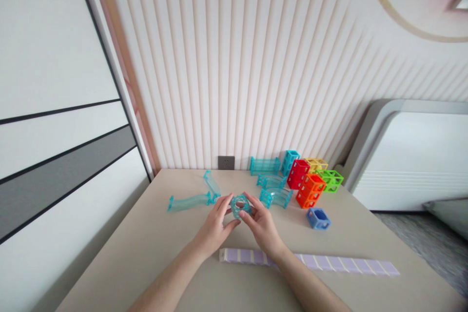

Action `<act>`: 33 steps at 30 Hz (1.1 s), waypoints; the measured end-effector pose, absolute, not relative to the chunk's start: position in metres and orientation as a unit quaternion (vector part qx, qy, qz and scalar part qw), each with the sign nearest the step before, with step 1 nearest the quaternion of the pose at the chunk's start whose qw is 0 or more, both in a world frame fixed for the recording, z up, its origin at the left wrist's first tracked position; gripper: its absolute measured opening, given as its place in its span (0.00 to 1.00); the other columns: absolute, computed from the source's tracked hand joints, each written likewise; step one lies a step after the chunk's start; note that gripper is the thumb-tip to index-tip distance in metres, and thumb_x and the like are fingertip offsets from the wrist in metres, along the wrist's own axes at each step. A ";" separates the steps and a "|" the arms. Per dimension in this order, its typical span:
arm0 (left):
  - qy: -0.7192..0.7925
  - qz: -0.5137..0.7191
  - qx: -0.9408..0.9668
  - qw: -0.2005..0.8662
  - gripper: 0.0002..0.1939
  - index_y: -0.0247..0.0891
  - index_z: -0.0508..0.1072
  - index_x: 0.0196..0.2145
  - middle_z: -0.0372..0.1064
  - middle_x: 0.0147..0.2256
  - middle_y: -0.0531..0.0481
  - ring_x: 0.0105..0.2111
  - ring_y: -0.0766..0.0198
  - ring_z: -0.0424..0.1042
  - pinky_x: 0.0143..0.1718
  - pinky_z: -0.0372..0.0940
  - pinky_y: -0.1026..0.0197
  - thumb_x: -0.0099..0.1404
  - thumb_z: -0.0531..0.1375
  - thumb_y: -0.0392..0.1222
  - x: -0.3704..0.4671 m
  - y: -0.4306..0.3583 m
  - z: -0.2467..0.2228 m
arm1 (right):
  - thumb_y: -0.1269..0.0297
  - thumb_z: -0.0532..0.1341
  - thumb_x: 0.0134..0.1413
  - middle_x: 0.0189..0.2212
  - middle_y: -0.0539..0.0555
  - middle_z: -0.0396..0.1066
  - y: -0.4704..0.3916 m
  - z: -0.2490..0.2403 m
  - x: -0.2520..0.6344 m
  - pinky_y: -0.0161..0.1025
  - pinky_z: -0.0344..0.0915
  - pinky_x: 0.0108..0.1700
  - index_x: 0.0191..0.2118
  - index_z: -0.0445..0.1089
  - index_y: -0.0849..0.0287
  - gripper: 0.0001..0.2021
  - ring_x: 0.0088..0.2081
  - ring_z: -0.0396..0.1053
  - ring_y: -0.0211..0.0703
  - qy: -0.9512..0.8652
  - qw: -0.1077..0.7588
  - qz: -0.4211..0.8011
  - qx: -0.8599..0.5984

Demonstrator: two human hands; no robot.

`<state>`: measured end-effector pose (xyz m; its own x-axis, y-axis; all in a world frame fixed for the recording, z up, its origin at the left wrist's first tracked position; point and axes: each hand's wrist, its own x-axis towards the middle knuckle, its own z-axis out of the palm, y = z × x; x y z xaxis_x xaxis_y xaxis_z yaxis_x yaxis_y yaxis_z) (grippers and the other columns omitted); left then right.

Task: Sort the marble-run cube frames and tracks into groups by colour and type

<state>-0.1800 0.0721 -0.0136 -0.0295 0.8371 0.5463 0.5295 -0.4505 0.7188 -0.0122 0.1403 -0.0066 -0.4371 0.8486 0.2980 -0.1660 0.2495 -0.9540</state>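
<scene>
Between my two hands, above the middle of the table, is a clear teal marble-run piece (pixel 237 200) with a round hole in it. My left hand (pixel 218 219) grips its left side, thumb below and fingers along the edge. On the other side, my right hand (pixel 259 218) pinches it with the thumb across the front. Just behind my left fingers lie a curved clear teal track (pixel 190 202) and a shorter teal track piece (pixel 211 183). To the right of my right hand rests another curved teal track (pixel 278 198).
Open-frame cubes stand at the back right: red (pixel 298 174), orange (pixel 310 190), green (pixel 332 180), yellow (pixel 316 164) and teal (pixel 290 162). A blue frame (pixel 318 218) sits nearer. A long lilac strip (pixel 340 263) crosses the table (pixel 146 248) under my right forearm.
</scene>
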 end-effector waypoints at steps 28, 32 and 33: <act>0.517 0.522 0.663 0.143 0.33 0.49 0.57 0.66 0.65 0.62 0.42 0.59 0.53 0.70 0.56 0.72 0.47 0.67 0.63 0.39 -0.185 0.070 -0.012 | 0.49 0.70 0.54 0.51 0.58 0.71 0.138 -0.003 -0.009 0.43 0.74 0.43 0.61 0.70 0.54 0.31 0.40 0.74 0.45 -0.655 0.445 0.547 -0.271; 0.513 0.512 0.680 0.112 0.32 0.50 0.59 0.65 0.65 0.61 0.43 0.60 0.53 0.69 0.56 0.72 0.49 0.67 0.63 0.39 -0.185 0.070 -0.010 | 0.51 0.72 0.52 0.56 0.59 0.68 0.137 0.000 -0.011 0.48 0.74 0.48 0.61 0.70 0.50 0.31 0.47 0.76 0.52 -0.628 0.448 0.591 -0.236; 0.512 0.508 0.684 0.104 0.32 0.51 0.58 0.65 0.65 0.62 0.43 0.60 0.53 0.68 0.56 0.72 0.49 0.67 0.63 0.39 -0.185 0.069 -0.009 | 0.52 0.72 0.52 0.57 0.59 0.67 0.137 0.000 -0.012 0.49 0.75 0.48 0.61 0.70 0.49 0.31 0.48 0.76 0.53 -0.620 0.447 0.603 -0.227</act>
